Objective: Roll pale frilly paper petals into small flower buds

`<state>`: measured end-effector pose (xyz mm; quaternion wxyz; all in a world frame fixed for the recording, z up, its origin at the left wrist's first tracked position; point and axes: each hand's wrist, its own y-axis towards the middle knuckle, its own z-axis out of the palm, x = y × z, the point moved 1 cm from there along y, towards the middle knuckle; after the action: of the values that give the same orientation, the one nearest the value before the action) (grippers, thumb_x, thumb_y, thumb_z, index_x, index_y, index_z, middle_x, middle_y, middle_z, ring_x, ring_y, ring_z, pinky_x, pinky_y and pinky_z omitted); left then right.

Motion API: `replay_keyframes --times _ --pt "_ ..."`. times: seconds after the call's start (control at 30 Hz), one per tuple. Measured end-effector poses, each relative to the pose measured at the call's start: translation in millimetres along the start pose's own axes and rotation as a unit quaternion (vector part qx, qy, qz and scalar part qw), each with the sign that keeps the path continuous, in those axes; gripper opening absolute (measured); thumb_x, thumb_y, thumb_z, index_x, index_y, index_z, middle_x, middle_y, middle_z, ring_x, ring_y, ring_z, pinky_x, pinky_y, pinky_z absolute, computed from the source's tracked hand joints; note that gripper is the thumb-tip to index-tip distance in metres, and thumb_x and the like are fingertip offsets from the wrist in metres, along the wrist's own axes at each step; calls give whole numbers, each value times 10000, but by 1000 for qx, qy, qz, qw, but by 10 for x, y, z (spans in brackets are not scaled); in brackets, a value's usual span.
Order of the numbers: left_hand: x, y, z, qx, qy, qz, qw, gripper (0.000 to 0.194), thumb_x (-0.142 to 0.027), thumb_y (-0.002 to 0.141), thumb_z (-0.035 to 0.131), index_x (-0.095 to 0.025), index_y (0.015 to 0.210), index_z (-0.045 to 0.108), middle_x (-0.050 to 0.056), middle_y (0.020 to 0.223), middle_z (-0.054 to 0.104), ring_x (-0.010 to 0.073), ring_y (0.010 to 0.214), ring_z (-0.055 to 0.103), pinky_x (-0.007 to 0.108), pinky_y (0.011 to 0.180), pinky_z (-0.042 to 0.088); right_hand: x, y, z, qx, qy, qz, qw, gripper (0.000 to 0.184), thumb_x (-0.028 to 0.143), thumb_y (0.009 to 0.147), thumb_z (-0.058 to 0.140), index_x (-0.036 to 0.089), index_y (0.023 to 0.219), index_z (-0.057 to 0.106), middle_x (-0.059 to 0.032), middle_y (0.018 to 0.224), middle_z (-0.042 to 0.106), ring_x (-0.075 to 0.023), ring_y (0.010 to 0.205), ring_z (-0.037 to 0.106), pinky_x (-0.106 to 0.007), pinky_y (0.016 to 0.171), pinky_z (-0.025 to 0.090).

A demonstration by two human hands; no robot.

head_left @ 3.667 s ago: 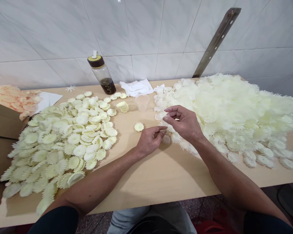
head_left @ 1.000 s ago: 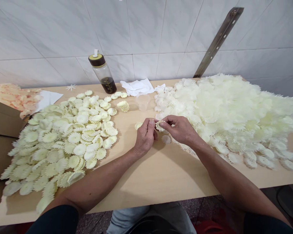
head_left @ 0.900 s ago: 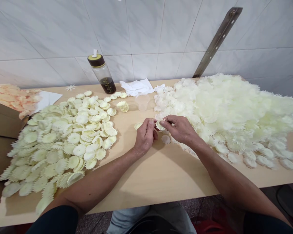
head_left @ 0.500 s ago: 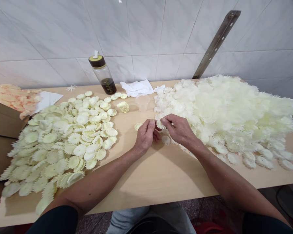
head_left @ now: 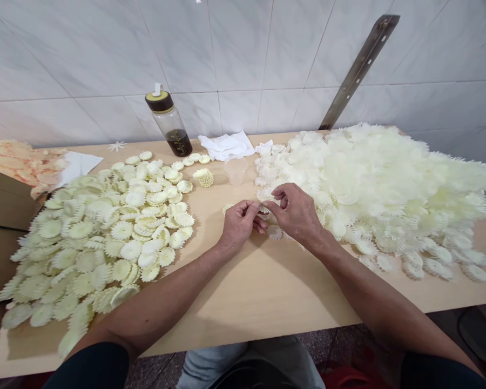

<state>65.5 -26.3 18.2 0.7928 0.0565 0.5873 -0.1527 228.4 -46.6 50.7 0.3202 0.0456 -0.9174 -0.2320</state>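
My left hand (head_left: 243,222) is closed, thumb against forefinger, on a small whitish toothed petal disc (head_left: 263,208) above the middle of the table. My right hand (head_left: 295,212) meets it from the other side, its thumb tip at the disc's edge. Its forefinger is bent and raised a little off the thumb, the other fingers curled. Most of the disc is hidden by the fingers. Just behind the left hand lies another pale disc (head_left: 227,209). A large pile of translucent white toothed petals (head_left: 368,189) lies beside my right hand.
Cupped yellowish discs (head_left: 121,229) cover the left side, with a short stack (head_left: 203,177) near a clear cup (head_left: 235,172). Behind stand a bottle of dark liquid (head_left: 170,127) and crumpled tissue (head_left: 227,145). A metal bar (head_left: 358,73) leans on the tiled wall.
My right forefinger has lifted away from the thumb, and the disc shows less between my hands. Both hands stay in nearly the same place.
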Motion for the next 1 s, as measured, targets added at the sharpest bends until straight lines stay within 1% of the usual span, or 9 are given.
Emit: replay_keyframes --times 0.07,0.1,0.2,0.33,0.5,0.7,0.8,0.93,1.0 --pt "1 5 -1 -5 -4 -3 1000 472 -600 829 789 -142 870 686 60 728 732 137 513 646 258 464 544 -7 -12 -4 -33 -14 -26 999 197 383 924 743 216 967 648 -67 956 671 -178 710 571 -327 682 483" --pt "1 8 -2 -7 -7 -5 1000 476 -606 826 789 -143 866 686 61 736 732 137 520 648 256 463 540 -8 -16 -7 -37 -18 -43 998 172 372 940 726 220 946 648 -70 963 664 -179 717 571 -328 680 484" --pt "-3 17 -6 -8 -18 -9 1000 492 -623 814 795 -146 848 677 41 666 697 139 519 643 247 467 527 -9 -22 -14 -18 -15 -77 997 134 356 983 679 228 951 703 -76 983 671 -180 736 596 -329 694 507" --pt "-19 28 -14 -1 -32 -10 999 499 -626 791 811 -146 857 689 21 604 660 140 515 631 245 477 520 -16 -14 -14 2 -9 -77 997 181 379 995 676 257 1056 795 -70 972 699 -187 769 644 -333 726 545" --pt "-40 23 -28 10 -37 -15 999 490 -612 795 812 -139 859 701 29 582 663 130 501 613 236 489 510 -5 9 -32 5 27 -67 997 155 365 955 737 255 996 839 -60 935 714 -176 747 662 -328 700 551" --pt "-31 21 -29 19 -27 -11 999 497 -623 787 812 -144 839 689 29 570 663 128 480 602 239 484 508 32 28 -62 16 73 -22 997 96 329 904 778 255 891 837 -38 866 716 -163 690 633 -320 652 529" --pt "-12 27 -27 18 -20 -9 1000 496 -626 801 800 -146 837 681 27 562 661 127 460 591 238 465 494 44 35 -66 19 92 3 996 122 332 913 755 243 861 820 -40 861 724 -167 700 636 -319 659 524" --pt "16 37 -30 15 -11 0 1000 499 -634 813 787 -156 775 647 24 554 655 120 445 577 234 447 483 54 48 -85 7 110 42 993 174 334 929 720 220 805 762 -45 872 728 -183 773 653 -317 697 522" --pt "24 43 -38 4 -4 8 1000 499 -633 818 782 -158 763 643 20 546 649 115 441 568 230 443 479 47 59 -108 -3 149 83 985 204 378 933 720 213 814 742 -30 806 701 -169 712 629 -303 639 500"
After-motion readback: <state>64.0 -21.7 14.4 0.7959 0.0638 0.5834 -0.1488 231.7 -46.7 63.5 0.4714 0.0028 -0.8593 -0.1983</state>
